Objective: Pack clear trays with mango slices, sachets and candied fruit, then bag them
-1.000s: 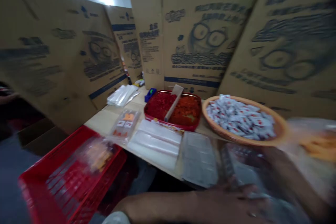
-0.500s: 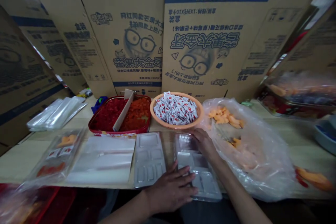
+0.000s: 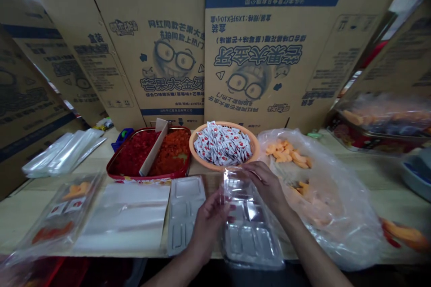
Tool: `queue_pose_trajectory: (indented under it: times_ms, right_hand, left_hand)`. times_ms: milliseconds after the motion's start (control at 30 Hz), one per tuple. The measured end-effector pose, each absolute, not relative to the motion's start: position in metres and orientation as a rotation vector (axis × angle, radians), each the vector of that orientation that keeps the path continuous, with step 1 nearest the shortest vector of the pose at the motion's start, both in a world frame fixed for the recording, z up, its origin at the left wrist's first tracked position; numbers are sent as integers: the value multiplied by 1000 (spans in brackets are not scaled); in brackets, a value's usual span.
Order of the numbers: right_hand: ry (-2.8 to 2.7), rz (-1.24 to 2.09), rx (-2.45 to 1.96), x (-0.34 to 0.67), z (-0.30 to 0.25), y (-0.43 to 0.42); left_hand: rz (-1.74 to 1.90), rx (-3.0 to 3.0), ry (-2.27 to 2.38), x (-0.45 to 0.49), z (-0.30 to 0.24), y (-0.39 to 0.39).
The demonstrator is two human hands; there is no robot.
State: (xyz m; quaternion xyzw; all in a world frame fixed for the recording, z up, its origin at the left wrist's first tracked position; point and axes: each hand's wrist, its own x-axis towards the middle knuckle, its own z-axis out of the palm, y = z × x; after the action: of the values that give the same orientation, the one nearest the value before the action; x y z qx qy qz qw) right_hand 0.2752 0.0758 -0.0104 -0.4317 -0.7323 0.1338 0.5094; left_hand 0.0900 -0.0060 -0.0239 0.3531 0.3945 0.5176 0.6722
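Two bare hands work at a clear moulded plastic tray [image 3: 247, 228] near the front edge of a pale wooden table [image 3: 20, 208]; the left hand [image 3: 208, 226] is half open, its fingers spread against the tray's left side; the right hand [image 3: 266, 184] curls over the far end and has hold of it, that end tilted up just short of an orange bowl [image 3: 255, 150] heaped with white-and-red sachets [image 3: 222, 143]; a grey moulded tray [image 3: 186, 213] lies just left of the hands; flat clear plastic sheets [image 3: 124, 217] lie beyond that; a red tray [image 3: 114, 174] holds diced red and orange fruit [image 3: 173, 152]; a clear plastic bag [image 3: 346, 219] of orange dried pieces [image 3: 286, 154] sits close on the right.
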Motion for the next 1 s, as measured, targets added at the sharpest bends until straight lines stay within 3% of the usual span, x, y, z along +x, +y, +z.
queue_pose_trajectory:
  times_ms: [400, 1000]
  right_hand:
    - [-1640, 480, -1035, 272, -25, 78]
    - [-1593, 496, -1019, 273, -26, 75]
  left_hand:
    - [966, 118, 578, 94, -26, 7]
    - [1010, 36, 548, 106, -19, 1]
